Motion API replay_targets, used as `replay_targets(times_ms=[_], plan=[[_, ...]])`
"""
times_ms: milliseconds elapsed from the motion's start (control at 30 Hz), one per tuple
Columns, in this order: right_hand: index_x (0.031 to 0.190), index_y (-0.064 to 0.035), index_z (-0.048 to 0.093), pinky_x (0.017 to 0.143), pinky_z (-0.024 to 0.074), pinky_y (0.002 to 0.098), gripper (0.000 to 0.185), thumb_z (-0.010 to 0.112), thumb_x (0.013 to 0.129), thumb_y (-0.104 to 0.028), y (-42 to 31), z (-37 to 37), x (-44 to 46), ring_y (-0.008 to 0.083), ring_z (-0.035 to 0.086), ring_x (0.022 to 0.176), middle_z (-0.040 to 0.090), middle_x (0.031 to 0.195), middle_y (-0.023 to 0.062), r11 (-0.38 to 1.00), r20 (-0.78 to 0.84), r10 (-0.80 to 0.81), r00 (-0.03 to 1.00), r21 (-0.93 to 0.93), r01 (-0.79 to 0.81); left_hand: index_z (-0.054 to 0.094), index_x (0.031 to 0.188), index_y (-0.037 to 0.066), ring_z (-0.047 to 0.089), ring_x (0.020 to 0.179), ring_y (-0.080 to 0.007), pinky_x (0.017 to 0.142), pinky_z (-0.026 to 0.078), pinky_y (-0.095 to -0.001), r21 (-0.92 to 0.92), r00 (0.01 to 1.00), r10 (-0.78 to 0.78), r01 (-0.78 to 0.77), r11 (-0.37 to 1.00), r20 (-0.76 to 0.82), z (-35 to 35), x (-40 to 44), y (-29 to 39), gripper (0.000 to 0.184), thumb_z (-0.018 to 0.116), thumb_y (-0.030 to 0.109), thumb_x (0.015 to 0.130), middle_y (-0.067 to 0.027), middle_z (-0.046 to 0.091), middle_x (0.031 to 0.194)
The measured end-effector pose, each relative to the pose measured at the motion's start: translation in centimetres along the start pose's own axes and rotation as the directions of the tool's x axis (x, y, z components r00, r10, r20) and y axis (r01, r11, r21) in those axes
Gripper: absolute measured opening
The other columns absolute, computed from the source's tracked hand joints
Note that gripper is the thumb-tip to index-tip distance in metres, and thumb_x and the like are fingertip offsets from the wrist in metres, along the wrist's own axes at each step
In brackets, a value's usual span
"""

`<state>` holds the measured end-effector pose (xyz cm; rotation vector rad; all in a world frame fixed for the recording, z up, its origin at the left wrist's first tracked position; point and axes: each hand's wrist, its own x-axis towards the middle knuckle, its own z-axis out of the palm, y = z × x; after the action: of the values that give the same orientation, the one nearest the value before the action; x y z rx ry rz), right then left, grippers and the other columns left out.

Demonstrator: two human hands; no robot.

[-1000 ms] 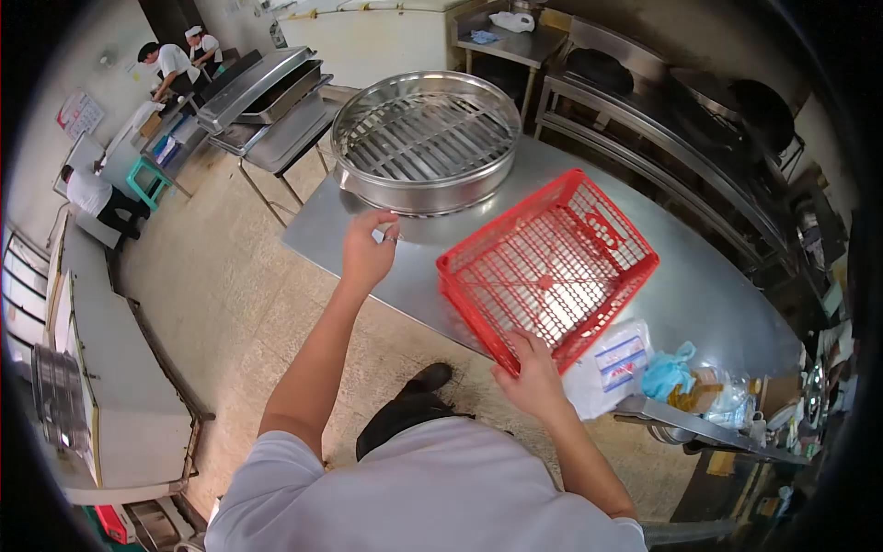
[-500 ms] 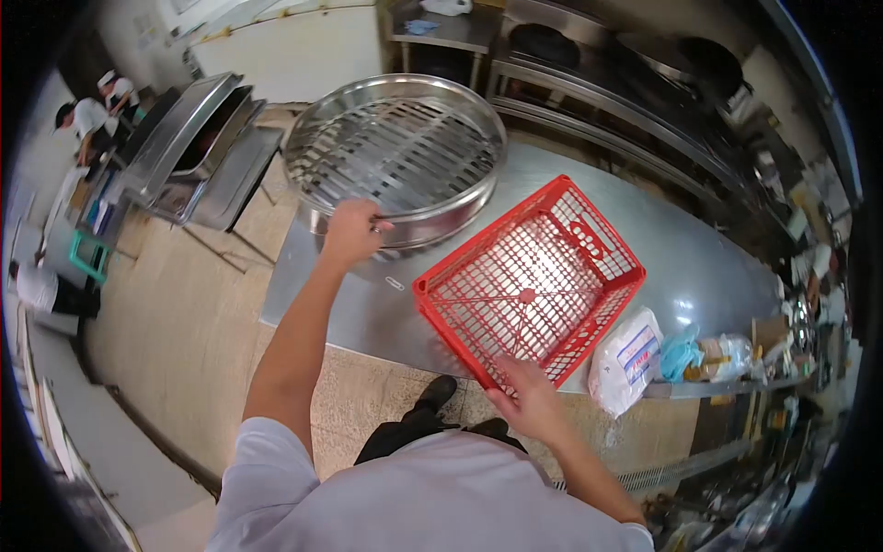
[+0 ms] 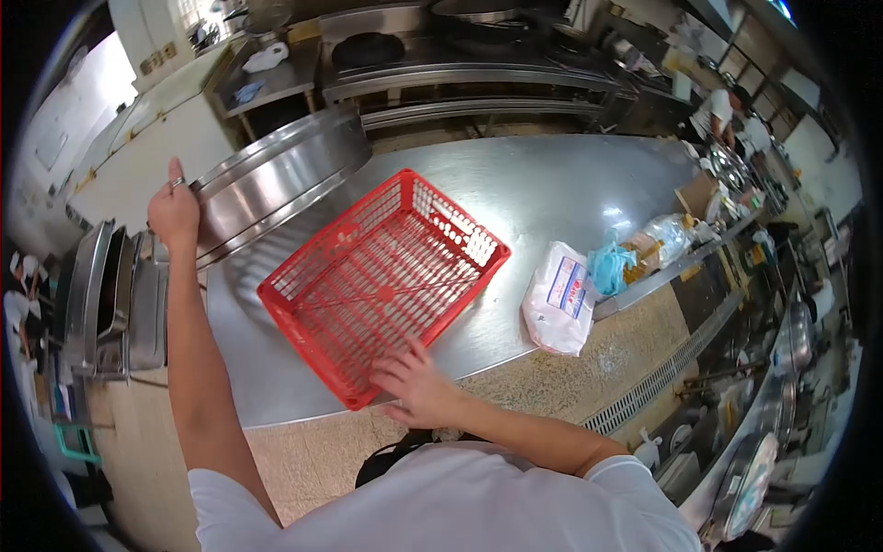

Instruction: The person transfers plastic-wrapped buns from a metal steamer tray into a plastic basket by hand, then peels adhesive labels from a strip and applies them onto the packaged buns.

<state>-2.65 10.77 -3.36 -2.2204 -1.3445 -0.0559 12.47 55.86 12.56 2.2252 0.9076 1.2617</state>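
Note:
My left hand grips the left edge of a large round metal steamer tray, thumb pointing up. The steamer tray is tipped, its shiny side wall facing me and its slatted inside turned out of sight. In front of it a red plastic basket with lattice walls lies at an angle on the steel table. My right hand is at the basket's near edge with its fingers spread. Whether those fingertips touch the rim I cannot tell.
Right of the basket are a white printed plastic bag, a light blue bag and clear bags. A stove counter runs along the back. Metal pans stand at left. Two people are at far right, others far left.
The steamer tray, lying flat before with its slats showing, is now tipped up. My right hand's fingers have spread from the basket rim. My view has swung right.

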Motion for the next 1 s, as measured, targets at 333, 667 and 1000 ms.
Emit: replay_targets(times_ms=[333, 667, 1000], plan=[[0.157, -0.0034, 0.043, 0.127, 0.0167, 0.0659, 0.077, 0.072, 0.093, -0.035, 2.5, 1.9, 2.8, 0.0446, 0.027, 0.156, 0.037, 0.164, 0.0238, 0.999, 0.076, -0.048, 0.996, 0.018, 0.047, 0.076, 0.076, -0.001, 0.051, 0.053, -0.0273, 0.059, 0.044, -0.0422, -0.429, 0.955, 0.270, -0.296, 0.853, -0.123, 3.3, -5.8, 19.6, 0.056, 0.066, 0.048, 0.102, -0.0201, 0.060, 0.059], [0.141, 0.0019, 0.056, 0.114, 0.0444, 0.0505, 0.057, 0.074, 0.091, -0.020, 11.4, -13.2, -14.5, 0.0453, 0.051, 0.137, 0.056, 0.146, 0.0258, 0.905, -0.223, 0.408, 0.885, 0.224, -0.361, 0.063, 0.060, 0.004, 0.057, 0.061, -0.0405, 0.064, 0.042, -0.0509, -0.446, 0.727, 0.658, -0.663, 0.600, -0.196, 17.0, -20.5, 37.5, 0.046, 0.066, 0.026, 0.100, -0.0158, 0.062, 0.064], [0.130, 0.0021, 0.065, 0.102, 0.0526, 0.0483, 0.047, 0.077, 0.088, -0.017, 17.9, -19.7, -27.8, 0.0440, 0.065, 0.117, 0.069, 0.126, 0.0257, 0.705, -0.346, 0.707, 0.616, 0.283, -0.650, 0.066, 0.058, 0.011, 0.061, 0.060, -0.0318, 0.063, 0.043, -0.0451, -0.573, 0.726, 0.687, -0.574, 0.585, -0.027, 27.9, -39.5, 44.9, 0.038, 0.071, 0.023, 0.093, -0.0104, 0.064, 0.060]])
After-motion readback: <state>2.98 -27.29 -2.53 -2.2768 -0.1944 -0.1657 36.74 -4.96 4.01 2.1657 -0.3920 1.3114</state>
